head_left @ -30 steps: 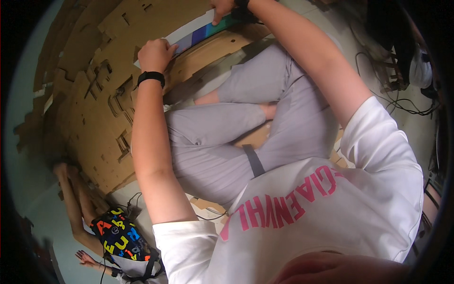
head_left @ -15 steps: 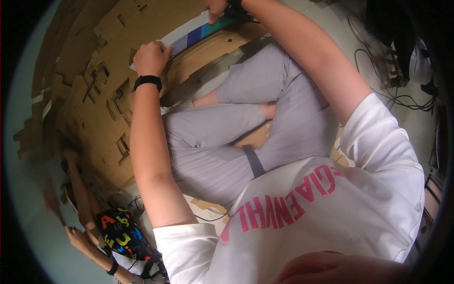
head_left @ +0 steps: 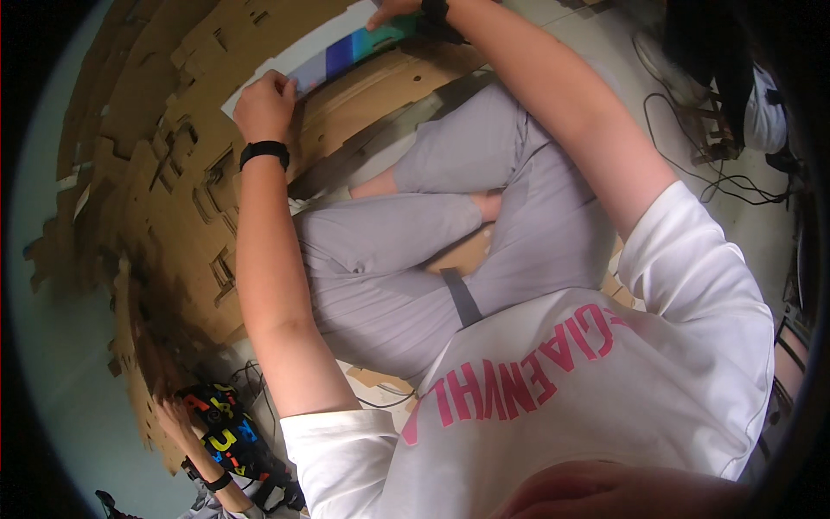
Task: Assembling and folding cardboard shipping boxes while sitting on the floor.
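A flat, long piece with a white edge and bands of lilac, blue, teal and green, perhaps a folded printed carton (head_left: 313,65), lies slantwise over the cardboard at the top. At its left end, my left hand (head_left: 265,108) is closed, with fingers and thumb gripping the edge. My right hand (head_left: 396,10) pinches its far right end, partly cut off by the top of the picture. Black bands sit on both my wrists. Beneath the piece and to its left spreads brown cardboard (head_left: 194,208) with cut slots.
My crossed legs (head_left: 389,229) lie just below the cardboard. Another person's arm (head_left: 194,445) and a black bag with coloured letters (head_left: 226,437) are at lower left. Cables (head_left: 722,186) run over the floor at right, near a shoe (head_left: 670,73).
Both my hands have shifted slightly left and up with the piece, and more of its coloured face shows. The other person's hand at lower left has moved to the right, toward the bag.
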`<state>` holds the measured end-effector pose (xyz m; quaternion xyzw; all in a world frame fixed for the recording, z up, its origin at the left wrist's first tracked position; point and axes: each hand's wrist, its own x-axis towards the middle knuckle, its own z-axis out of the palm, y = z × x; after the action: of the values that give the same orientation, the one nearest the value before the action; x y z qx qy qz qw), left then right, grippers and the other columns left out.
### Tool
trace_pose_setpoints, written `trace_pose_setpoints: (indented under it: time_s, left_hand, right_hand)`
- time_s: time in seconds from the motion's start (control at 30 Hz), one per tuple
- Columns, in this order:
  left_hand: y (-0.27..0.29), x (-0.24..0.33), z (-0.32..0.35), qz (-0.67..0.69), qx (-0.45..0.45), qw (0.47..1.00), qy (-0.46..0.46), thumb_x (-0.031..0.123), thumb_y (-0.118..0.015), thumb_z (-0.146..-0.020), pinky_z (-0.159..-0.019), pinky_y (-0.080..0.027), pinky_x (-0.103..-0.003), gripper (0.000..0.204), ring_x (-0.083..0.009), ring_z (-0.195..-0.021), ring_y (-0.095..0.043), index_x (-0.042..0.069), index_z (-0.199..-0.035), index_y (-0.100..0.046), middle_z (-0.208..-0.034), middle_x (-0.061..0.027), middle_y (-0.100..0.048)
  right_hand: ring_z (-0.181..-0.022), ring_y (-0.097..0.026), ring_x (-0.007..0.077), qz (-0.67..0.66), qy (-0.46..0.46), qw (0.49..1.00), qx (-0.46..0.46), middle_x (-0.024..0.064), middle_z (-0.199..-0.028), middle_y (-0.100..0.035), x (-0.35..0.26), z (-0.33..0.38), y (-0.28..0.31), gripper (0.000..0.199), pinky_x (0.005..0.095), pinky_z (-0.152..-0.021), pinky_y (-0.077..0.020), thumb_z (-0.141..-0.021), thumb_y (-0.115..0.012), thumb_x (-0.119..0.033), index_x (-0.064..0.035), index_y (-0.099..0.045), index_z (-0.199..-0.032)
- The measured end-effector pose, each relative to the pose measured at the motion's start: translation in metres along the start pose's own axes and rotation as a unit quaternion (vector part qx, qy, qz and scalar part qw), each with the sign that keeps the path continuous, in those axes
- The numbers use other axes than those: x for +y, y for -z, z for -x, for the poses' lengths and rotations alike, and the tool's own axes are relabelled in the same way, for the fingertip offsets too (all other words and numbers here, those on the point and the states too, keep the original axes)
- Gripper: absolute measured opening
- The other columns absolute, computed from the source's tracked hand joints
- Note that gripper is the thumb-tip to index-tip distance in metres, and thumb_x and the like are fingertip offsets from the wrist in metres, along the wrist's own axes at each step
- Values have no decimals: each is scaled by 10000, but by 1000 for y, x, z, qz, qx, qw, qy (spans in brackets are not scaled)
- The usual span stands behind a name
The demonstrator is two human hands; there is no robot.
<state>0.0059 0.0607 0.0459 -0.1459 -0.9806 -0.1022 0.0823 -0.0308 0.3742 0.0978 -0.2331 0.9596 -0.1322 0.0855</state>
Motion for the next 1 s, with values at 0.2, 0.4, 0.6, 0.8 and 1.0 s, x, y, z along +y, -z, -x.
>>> trace_pose_setpoints:
  time_s: [0.2,0.4,0.6,0.8,1.0]
  left_hand:
    - [-4,-10,-1,8,104,993,-52,215,-749,-865,-841,-558,-428,124,-276,-1031,-661,158,-973,-768,-1052,-27,-709]
    - [-11,-20,-3,47,125,987,-87,184,-744,-863,-941,-541,-428,173,-287,-1151,-631,118,-1020,-778,-1209,-52,-701]
    - [-16,-25,-5,21,121,987,-106,181,-765,-849,-946,-548,-431,182,-312,-1166,-644,103,-1013,-767,-1284,-77,-690]
    - [-14,-21,-2,41,119,986,-111,141,-781,-809,-972,-534,-446,131,-338,-1182,-632,103,-932,-756,-1312,-92,-679]
    - [-8,-17,1,30,97,992,-80,137,-779,-788,-955,-547,-446,40,-295,-1241,-601,128,-815,-750,-1322,-63,-666]
  right_hand:
    - [-1301,-560,381,99,-181,957,203,185,-1309,-652,-15,6,-15,692,615,-1077,-421,-780,-806,-558,-90,-679,-1274]
    - [-1464,-332,469,-43,-232,946,222,301,-1567,-371,3,-11,-45,913,606,-1190,-298,-830,-747,-612,-89,-459,-1521]
    - [-1507,-212,535,-41,-209,959,189,332,-1655,-167,20,-15,-58,1100,581,-1234,-224,-795,-753,-671,-102,-292,-1616]
    - [-1534,-87,556,-84,-206,968,119,315,-1687,-8,29,-13,-51,1281,587,-1249,-168,-704,-834,-664,-153,-149,-1659]
    - [-1533,-89,556,-73,-193,967,147,326,-1681,-5,25,-8,-54,1328,615,-1239,-165,-664,-891,-619,-146,-147,-1657]
